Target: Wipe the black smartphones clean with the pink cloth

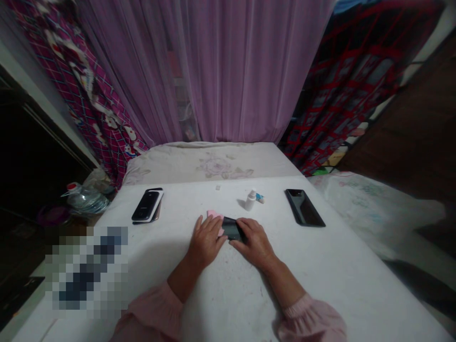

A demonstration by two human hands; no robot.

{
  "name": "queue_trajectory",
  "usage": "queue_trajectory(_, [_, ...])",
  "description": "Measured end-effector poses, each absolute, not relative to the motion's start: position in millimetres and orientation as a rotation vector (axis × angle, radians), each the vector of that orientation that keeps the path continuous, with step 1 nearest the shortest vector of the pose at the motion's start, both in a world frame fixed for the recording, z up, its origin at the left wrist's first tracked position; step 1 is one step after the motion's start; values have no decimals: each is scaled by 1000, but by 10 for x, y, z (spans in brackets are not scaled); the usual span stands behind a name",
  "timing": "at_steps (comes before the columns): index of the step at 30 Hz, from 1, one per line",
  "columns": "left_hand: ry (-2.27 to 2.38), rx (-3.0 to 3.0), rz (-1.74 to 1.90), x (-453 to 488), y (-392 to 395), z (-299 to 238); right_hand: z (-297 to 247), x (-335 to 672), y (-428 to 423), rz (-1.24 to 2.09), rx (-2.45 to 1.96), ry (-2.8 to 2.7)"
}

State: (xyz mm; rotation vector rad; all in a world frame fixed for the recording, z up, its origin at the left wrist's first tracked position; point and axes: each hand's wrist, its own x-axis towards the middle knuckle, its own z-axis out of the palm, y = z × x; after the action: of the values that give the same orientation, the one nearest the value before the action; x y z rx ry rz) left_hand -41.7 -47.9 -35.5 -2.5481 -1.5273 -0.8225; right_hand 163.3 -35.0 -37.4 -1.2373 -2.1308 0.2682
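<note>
A dark smartphone (232,229) lies flat on the white cloth in front of me. My right hand (254,240) grips its right end, thumb along the near edge and fingers along the far edge. Over the left end of the phone, my left hand (207,240) presses a pink cloth (215,214), with part of the cloth poking out beyond the fingers. The hands hide both ends of the phone. Just beyond it a small white spray bottle (250,200) stands upright, and a small blue and white item (260,197) lies behind the bottle.
Several stacked phones (147,206) lie at the left of the table. At the right lies a larger dark phone or tablet (305,208). A small pale square (218,188) sits near the back. Purple curtains (228,71) hang behind the table; a water bottle (85,198) stands beyond its left edge.
</note>
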Motion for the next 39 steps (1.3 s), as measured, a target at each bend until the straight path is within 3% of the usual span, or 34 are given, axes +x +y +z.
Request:
queue_trajectory(7, [-1519,-2666,-773,-371,-729,-224,-378,1624,-344,291,-1259,-2117])
queue_trajectory(17, [-1646,-2529,-771,-404,-428,-283,-425,1733,-320,424,-1144,-2144])
queue_trajectory(39, [-1620,-2442,-727,-382,-452,-411,-370,1616,-374,294,-1321,-2090])
